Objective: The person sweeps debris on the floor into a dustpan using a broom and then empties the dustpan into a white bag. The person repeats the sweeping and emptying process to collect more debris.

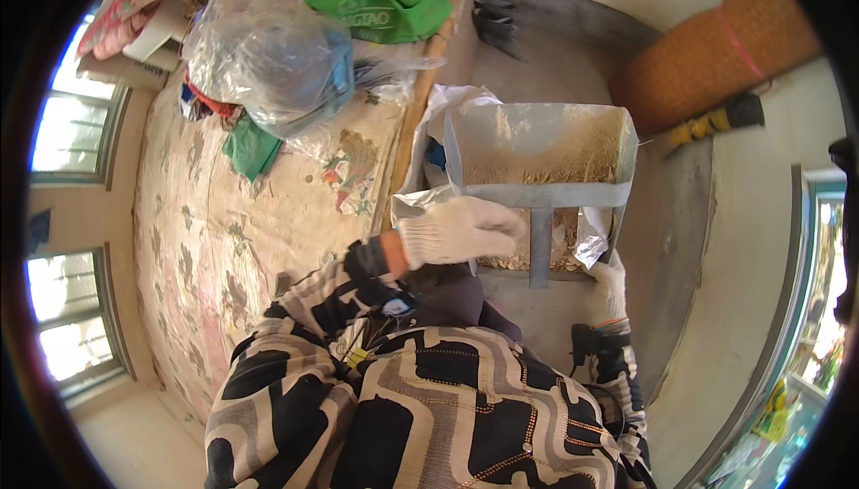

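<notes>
In front of my body is a grey sheet-metal container, open at the top, with metal strips across it and dry straw-like debris inside. My left hand, in a white knit glove, is over its near left edge, slightly blurred; its fingers lie close together, and whether they grip anything is unclear. My right hand, also gloved, holds the near right corner, its fingers partly hidden. A crumpled silver foil piece hangs just beside it. Silvery-white sheeting lies along the container's left side.
A raised platform with a worn floral cover stretches to the left. On it are a clear plastic bag, a green tote bag and a green cloth. A rolled brown mat leans at the right wall; dark footwear sits behind.
</notes>
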`<state>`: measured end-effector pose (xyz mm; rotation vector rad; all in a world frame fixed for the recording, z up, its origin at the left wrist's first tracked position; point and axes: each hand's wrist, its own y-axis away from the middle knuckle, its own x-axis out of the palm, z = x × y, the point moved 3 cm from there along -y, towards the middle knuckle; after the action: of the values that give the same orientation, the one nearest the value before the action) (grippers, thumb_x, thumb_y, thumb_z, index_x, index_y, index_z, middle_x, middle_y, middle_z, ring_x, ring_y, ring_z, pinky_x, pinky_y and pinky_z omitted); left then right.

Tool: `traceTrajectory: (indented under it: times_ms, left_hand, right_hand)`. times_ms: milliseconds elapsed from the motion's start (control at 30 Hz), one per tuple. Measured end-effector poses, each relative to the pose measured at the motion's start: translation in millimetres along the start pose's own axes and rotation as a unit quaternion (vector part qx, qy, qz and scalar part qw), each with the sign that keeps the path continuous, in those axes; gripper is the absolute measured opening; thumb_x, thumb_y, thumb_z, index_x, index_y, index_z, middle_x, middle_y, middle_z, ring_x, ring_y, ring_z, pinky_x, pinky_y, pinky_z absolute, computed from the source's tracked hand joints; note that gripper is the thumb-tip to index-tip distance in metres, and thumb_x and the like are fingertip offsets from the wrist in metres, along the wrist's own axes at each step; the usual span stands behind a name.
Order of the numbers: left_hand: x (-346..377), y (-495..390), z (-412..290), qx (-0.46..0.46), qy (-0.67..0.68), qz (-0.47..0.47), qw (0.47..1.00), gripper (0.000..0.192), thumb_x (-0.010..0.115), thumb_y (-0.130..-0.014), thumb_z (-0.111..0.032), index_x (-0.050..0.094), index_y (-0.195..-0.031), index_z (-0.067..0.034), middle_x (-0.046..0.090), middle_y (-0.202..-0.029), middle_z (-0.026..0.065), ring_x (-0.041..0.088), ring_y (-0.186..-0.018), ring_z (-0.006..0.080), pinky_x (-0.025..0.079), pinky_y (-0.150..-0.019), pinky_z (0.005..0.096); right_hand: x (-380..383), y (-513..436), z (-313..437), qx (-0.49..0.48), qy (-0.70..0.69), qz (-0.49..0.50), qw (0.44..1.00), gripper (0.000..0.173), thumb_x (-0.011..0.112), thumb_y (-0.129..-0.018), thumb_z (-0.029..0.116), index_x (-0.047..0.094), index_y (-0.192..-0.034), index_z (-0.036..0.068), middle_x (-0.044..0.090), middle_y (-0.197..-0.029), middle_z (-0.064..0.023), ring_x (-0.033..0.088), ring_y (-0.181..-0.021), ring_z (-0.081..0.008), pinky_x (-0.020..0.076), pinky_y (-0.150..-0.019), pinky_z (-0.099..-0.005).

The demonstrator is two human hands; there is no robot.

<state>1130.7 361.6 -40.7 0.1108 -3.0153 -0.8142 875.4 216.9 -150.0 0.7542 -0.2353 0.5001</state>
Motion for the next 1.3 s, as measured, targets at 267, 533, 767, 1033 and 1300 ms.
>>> traceTrajectory:
  times_ms: [267,533,767,1033,1300]
  left_hand:
    - [-117,69,120,-0.115,-0.011,-0.54,0.834,0.037,0.072,-0.093,-0.029,0.07,-0.112,0.003,0.074,-0.092,0.011,0.07,-0.085,0.0194,0.055,-0.08,0.0332]
    - [-74,20,187,-0.307,-0.054,-0.606,0.732,0.077,0.076,-0.083,-0.052,0.058,-0.135,0.002,0.064,-0.129,0.0266,0.062,-0.122,0.0396,0.048,-0.102,0.044]
    - [-22,-1,207,-0.483,-0.038,-0.594,0.642,0.078,0.078,-0.076,-0.058,0.06,-0.134,-0.009,0.065,-0.126,0.0198,0.063,-0.12,0.0366,0.05,-0.101,0.0461]
    - [6,-24,276,-0.309,0.148,-0.576,0.742,0.047,0.058,-0.096,-0.044,0.072,-0.102,0.001,0.072,-0.086,0.0165,0.069,-0.086,0.0299,0.05,-0.08,0.0409]
    - [0,1,302,-0.252,0.185,-0.567,0.762,0.051,0.054,-0.097,-0.048,0.069,-0.091,0.0,0.068,-0.076,0.0183,0.068,-0.076,0.0349,0.049,-0.073,0.0439]
  right_hand:
    - [41,-78,53,-0.014,0.248,0.028,0.968,0.057,0.067,-0.077,-0.003,0.06,-0.133,-0.005,0.071,-0.113,-0.0105,0.068,-0.097,-0.0203,0.0549,-0.087,-0.0324]
    - [76,-160,95,0.016,0.508,0.106,0.855,0.066,0.077,-0.073,0.011,0.061,-0.137,0.002,0.071,-0.109,-0.0096,0.07,-0.089,-0.0181,0.0584,-0.071,-0.0305]
    - [86,-205,85,-0.012,0.652,0.192,0.734,0.075,0.078,-0.071,0.014,0.055,-0.14,-0.004,0.071,-0.113,-0.0145,0.069,-0.094,-0.0193,0.0599,-0.073,-0.0328]
    - [119,-209,35,0.033,0.697,0.252,0.67,0.051,0.077,-0.075,0.027,0.067,-0.117,0.001,0.071,-0.092,-0.0129,0.07,-0.082,-0.0211,0.0591,-0.07,-0.0353]
    - [218,-175,2,0.084,0.758,0.307,0.57,0.045,0.076,-0.08,0.038,0.068,-0.097,-0.002,0.063,-0.076,-0.0087,0.063,-0.065,-0.0193,0.0555,-0.058,-0.0342]
